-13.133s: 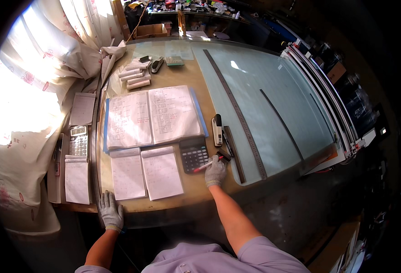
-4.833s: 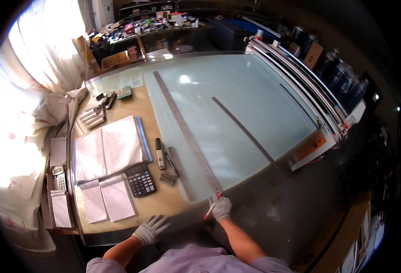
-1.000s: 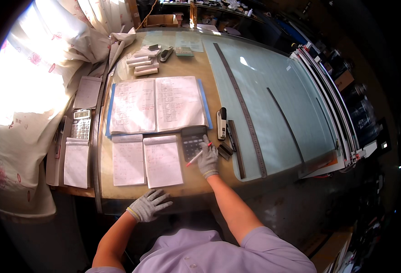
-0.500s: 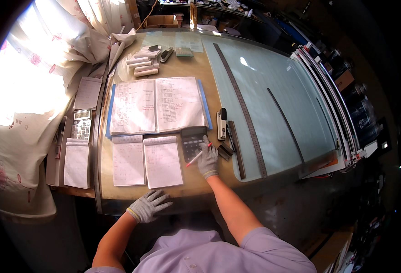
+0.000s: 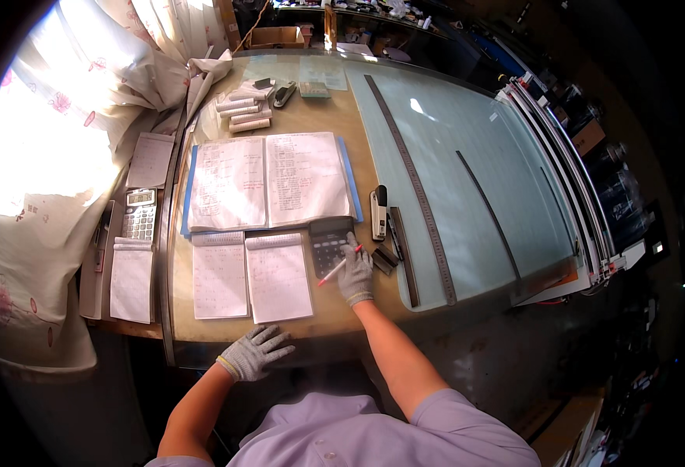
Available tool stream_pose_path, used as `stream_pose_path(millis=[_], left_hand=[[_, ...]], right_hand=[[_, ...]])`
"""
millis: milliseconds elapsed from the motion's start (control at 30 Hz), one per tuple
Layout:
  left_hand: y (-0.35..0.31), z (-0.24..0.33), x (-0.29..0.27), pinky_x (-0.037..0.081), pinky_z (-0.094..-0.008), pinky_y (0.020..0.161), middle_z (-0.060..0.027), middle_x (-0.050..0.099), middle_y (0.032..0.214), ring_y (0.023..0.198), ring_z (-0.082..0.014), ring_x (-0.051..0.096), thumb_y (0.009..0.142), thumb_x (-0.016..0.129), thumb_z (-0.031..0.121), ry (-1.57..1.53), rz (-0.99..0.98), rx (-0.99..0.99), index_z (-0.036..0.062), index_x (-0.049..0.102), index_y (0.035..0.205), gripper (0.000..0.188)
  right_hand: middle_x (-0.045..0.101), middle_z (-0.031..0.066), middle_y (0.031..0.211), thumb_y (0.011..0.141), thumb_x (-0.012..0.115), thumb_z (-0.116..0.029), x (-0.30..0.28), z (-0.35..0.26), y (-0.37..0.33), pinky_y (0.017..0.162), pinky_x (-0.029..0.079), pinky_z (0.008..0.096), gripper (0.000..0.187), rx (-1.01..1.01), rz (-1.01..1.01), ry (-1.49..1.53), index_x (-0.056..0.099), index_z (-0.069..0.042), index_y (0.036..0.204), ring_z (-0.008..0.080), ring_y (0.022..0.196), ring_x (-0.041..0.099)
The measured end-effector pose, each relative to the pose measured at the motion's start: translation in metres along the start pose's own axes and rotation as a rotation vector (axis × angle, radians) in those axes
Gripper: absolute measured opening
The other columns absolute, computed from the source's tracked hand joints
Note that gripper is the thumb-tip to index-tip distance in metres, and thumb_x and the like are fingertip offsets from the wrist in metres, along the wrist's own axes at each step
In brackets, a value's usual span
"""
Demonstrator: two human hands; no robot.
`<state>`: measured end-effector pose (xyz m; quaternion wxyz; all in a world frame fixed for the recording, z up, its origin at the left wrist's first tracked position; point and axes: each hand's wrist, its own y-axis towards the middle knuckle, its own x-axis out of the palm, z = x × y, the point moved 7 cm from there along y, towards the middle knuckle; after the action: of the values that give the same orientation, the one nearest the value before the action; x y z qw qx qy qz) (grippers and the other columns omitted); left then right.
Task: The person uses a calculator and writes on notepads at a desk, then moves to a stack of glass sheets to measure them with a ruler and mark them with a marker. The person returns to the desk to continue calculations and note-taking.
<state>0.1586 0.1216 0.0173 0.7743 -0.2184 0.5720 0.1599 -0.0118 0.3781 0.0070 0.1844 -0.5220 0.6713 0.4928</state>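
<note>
My right hand [image 5: 354,276], in a grey knit glove, lies over the right side of a black calculator [image 5: 329,231]. A white pen [image 5: 331,275] with red ends is held in its fingers, slanting down to the left. My left hand [image 5: 254,353], gloved as well, rests at the table's front edge with its fingers spread and nothing in them. Just beyond it lie two notepads, a right notepad [image 5: 278,280] and a left notepad [image 5: 219,276], with writing on them. Above these an open blue folder [image 5: 349,171] bears pages of handwritten lists.
Right of the calculator are a stapler [image 5: 379,212], a small dark block [image 5: 384,260] and a dark strip [image 5: 406,268]. A long ruler [image 5: 412,175] crosses the glass sheet [image 5: 482,187]. Far left sit a silver calculator [image 5: 139,214] and a notepad [image 5: 131,280]. Rolled papers [image 5: 247,109] lie behind the folder.
</note>
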Motion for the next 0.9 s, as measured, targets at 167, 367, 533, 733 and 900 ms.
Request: stream_pose_path(millis=[167, 367, 533, 733, 900], left_hand=[[0.0009, 0.0001, -0.0015, 0.031, -0.0519, 0.120, -0.0081, 0.038, 0.161, 0.145, -0.0368, 0.039, 0.071, 0.078, 0.036, -0.022, 0.014, 0.001, 0.0260, 0.043, 0.154, 0.090], [0.0011, 0.0007, -0.0023, 0.030, -0.0524, 0.120, -0.0081, 0.038, 0.161, 0.146, -0.0370, 0.038, 0.072, 0.078, 0.036, -0.024, -0.010, -0.009, 0.0260, 0.043, 0.154, 0.090], [0.0015, 0.0005, -0.0025, 0.029, -0.0525, 0.121, -0.0080, 0.037, 0.161, 0.146, -0.0369, 0.037, 0.071, 0.079, 0.037, -0.022, -0.020, -0.004, 0.0262, 0.041, 0.155, 0.092], [0.0011, 0.0005, -0.0033, 0.029, -0.0522, 0.121, -0.0078, 0.037, 0.161, 0.146, -0.0369, 0.037, 0.070, 0.080, 0.038, -0.018, -0.024, -0.006, 0.0265, 0.040, 0.155, 0.095], [0.0011, 0.0001, -0.0020, 0.029, -0.0527, 0.121, -0.0079, 0.039, 0.160, 0.147, -0.0371, 0.037, 0.070, 0.080, 0.038, -0.025, -0.016, -0.006, 0.0266, 0.041, 0.155, 0.094]], right_hand=[[0.047, 0.0180, 0.153, 0.090, 0.064, -0.017, 0.0007, 0.0028, -0.0005, 0.103, 0.038, 0.0544, 0.034, 0.009, -0.009, -0.009, 0.049, -0.010, 0.120, 0.0444, 0.121, 0.053], [0.048, 0.0182, 0.153, 0.090, 0.064, -0.016, -0.0016, 0.0002, 0.0003, 0.103, 0.038, 0.0544, 0.034, 0.017, -0.004, 0.010, 0.049, -0.010, 0.120, 0.0448, 0.122, 0.052], [0.048, 0.0185, 0.153, 0.090, 0.064, -0.016, -0.0024, -0.0004, 0.0007, 0.103, 0.039, 0.0545, 0.034, 0.010, 0.019, 0.014, 0.049, -0.010, 0.120, 0.0453, 0.121, 0.053], [0.048, 0.0182, 0.152, 0.089, 0.065, -0.015, -0.0030, -0.0005, 0.0000, 0.102, 0.040, 0.0543, 0.034, 0.004, 0.018, 0.006, 0.050, -0.010, 0.120, 0.0450, 0.120, 0.054], [0.048, 0.0177, 0.153, 0.089, 0.064, -0.015, -0.0010, 0.0014, -0.0010, 0.101, 0.040, 0.0538, 0.035, 0.007, 0.021, -0.005, 0.050, -0.011, 0.121, 0.0444, 0.120, 0.054]])
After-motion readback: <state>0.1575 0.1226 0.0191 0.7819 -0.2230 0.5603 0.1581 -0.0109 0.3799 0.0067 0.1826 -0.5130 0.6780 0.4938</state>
